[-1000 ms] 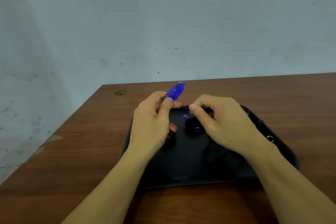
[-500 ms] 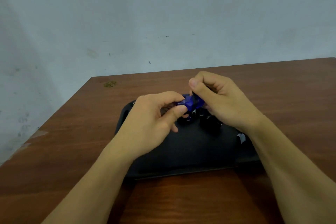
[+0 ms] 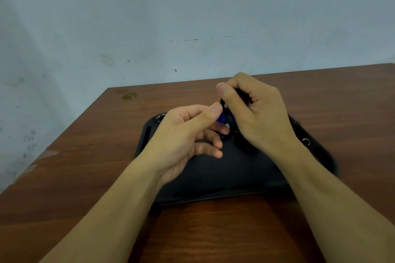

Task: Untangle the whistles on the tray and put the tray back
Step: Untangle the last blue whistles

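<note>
Blue whistle [image 3: 222,116] pinched between both hands [image 3: 183,136] above black tray [image 3: 213,179], near table's [image 3: 85,156] left edge.

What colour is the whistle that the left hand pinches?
Blue; the whistle shows only partly between the left hand and right hand, in the head view.

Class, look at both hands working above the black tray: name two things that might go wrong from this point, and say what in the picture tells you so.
1. The left hand pinches the blue whistle only at thumb and fingertip, so a hard pull from the right hand may make it slip and drop.
2. A loose metal ring lies by the tray rim under the right wrist; a wrist movement might knock it onto the table.
</note>
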